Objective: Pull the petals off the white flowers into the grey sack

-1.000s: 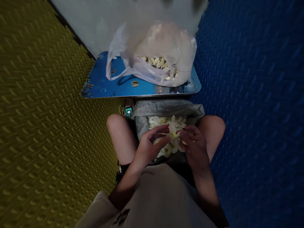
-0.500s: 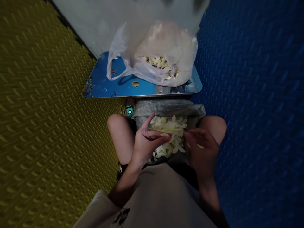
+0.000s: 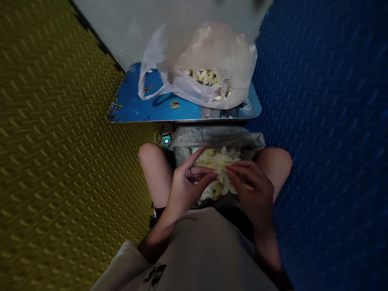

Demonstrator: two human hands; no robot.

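Note:
My left hand [image 3: 192,182] is over the lap with one finger stretched up and away. Its thumb and another finger pinch together on what looks like a small pale petal-like piece, mostly hidden by the fingertips. Close by on the right, my right hand [image 3: 253,188] has its thumb and fingertips drawn together. A beige piece [image 3: 250,187] shows under its curled fingers; whether its fingertips hold anything is too small to tell. Below both hands, a pile of whitish-yellow petal-like pieces [image 3: 222,155] lies in an open grey bag [image 3: 209,135] between the legs.
A low blue table [image 3: 127,109] with a sea-life print stands ahead. On it rests a translucent white plastic bag [image 3: 239,60] holding several pale elongated pieces [image 3: 206,76]. A small device with a lit screen [image 3: 166,140] is under the table's left side. Textured yellow [image 3: 60,161] and blue [image 3: 327,161] mats flank me.
My right hand has moved left and in toward my left hand, bringing the fingertips close together. My left hand keeps its pinch. The view has shifted slightly.

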